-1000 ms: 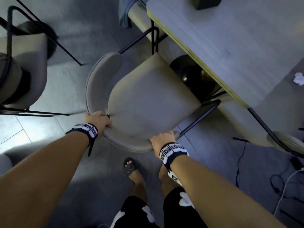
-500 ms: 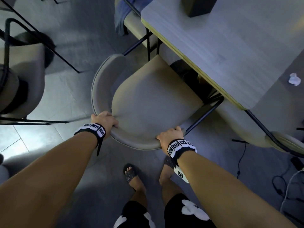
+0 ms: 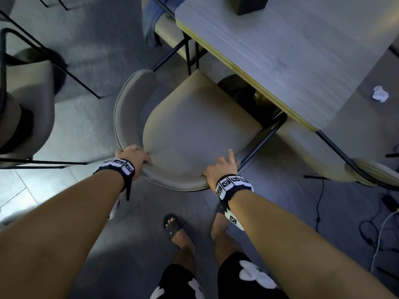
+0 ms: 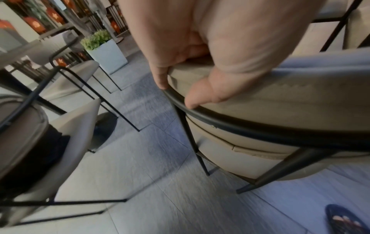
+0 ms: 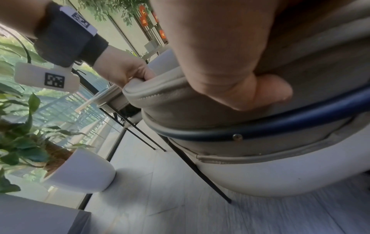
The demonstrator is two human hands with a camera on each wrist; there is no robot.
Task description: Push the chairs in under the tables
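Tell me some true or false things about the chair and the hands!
1. Both hands hold the beige chair. True: left hand and right hand grip its curved back.
2. The chair is fully under the table. False: only its front edge reaches under.
3. A crumpled white paper lies on the table. True.
4. The chair's frame is white. False: it is dark metal.

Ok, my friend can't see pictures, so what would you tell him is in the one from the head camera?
Seen from above, the left hand and the right hand hold the curved back of a beige chair whose front edge meets the grey table. A crumpled white paper lies on that table, and sandalled feet stand on the tiled floor.
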